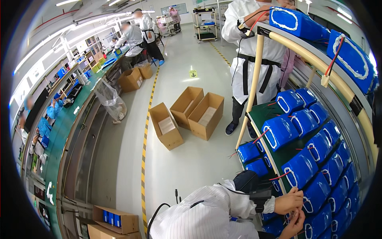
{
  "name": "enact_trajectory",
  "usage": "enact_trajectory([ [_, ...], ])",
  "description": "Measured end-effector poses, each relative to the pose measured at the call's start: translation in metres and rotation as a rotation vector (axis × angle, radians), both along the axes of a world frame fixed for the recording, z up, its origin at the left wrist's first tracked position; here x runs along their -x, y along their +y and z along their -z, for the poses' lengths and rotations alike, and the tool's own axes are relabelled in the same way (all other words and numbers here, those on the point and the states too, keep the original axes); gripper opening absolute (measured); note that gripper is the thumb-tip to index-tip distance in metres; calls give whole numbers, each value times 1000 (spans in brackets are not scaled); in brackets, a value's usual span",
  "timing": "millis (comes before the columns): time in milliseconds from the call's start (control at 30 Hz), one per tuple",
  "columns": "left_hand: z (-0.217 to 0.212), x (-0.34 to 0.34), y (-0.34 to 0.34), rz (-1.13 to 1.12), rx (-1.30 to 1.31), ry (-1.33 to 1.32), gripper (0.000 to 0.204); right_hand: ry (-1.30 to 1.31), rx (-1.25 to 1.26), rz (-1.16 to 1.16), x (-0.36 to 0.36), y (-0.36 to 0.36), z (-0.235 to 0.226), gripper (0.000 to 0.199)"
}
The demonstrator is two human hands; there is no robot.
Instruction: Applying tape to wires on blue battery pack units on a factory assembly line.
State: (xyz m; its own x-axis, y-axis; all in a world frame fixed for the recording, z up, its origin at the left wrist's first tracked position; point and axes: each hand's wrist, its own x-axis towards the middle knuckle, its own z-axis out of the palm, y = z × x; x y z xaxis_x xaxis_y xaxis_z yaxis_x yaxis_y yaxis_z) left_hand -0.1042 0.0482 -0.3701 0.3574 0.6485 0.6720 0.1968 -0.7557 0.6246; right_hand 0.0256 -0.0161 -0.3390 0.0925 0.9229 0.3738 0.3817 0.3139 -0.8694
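Blue-wrapped battery packs (pixel 280 131), each with a white bead of glue round its end, stand in rows on a sloping green rack at my right. Several have thin red wires (pixel 279 176). My left hand (pixel 289 201) comes across from the lower edge in a white sleeve with a black wrist device (pixel 260 200). Its fingers are pinched together in front of a lower pack. Just below, my right hand (pixel 293 226) is also pinched, its fingertips meeting the left ones. What they hold between them is too small to make out.
Pale rack posts (pixel 254 75) rise at the right. Across the rack stands a co-worker (pixel 254 59) in a white coat, hands by a blue pack (pixel 294 20) on the upper shelf. Open cartons (pixel 207 115) sit on the floor. A long green bench (pixel 85 95) runs along the left.
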Motion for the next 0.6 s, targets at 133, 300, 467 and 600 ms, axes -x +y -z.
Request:
enact_trajectory([
  [133,3,-4,3,8,-54,-41,9,-46,-16,10,-6,1,-1,25],
  [300,13,-23,9,-70,-1,-140,15,-169,-2,69,-19,2,7,25],
  [467,25,-29,15,-70,84,-172,7,-289,-40,61,-23,10,15,27],
  [600,21,-19,19,-109,137,-197,11,-317,-86,18,-24,18,17,28],
])
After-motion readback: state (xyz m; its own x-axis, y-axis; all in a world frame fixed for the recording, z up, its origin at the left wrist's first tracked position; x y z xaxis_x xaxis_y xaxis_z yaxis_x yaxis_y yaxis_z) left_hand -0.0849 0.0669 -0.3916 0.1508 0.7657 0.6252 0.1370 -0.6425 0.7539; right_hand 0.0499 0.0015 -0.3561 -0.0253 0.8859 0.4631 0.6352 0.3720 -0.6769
